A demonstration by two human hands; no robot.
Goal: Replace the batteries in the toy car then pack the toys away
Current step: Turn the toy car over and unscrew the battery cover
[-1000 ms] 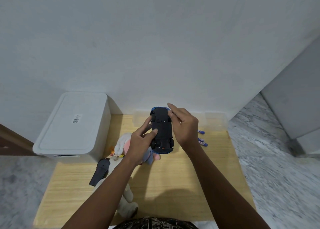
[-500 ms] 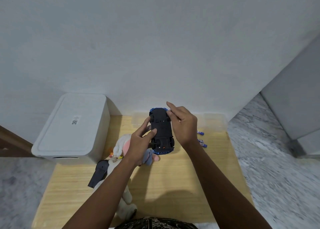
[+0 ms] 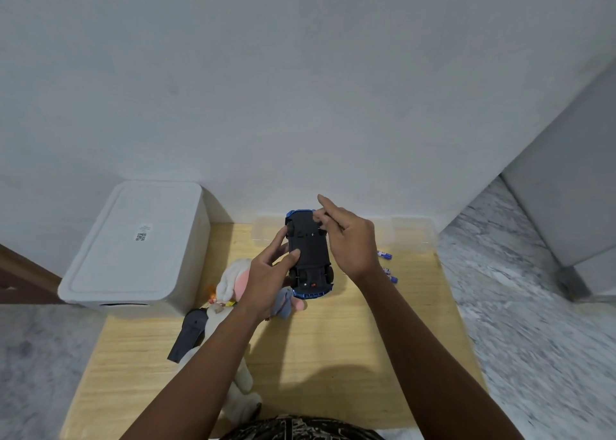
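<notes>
A blue toy car [image 3: 308, 249] is held upside down above the wooden table [image 3: 333, 356], its black underside facing me. My left hand [image 3: 266, 279] grips its left side with the thumb pressed on the underside. My right hand [image 3: 350, 243] holds the far right edge near a wheel with curled fingers, while its index finger sticks up. Small blue batteries [image 3: 386, 256] lie on the table right of my right wrist. A white and pink plush toy [image 3: 233, 276] lies under my left arm, partly hidden.
A closed white lidded box [image 3: 133, 249] stands at the table's back left. A clear plastic container [image 3: 410, 236] sits against the wall behind the car. A black plastic piece [image 3: 188, 334] lies beside the plush. Marble floor surrounds the table.
My right hand's index finger has lifted off the car and its other fingers have curled in at the far wheel. The car has hardly moved.
</notes>
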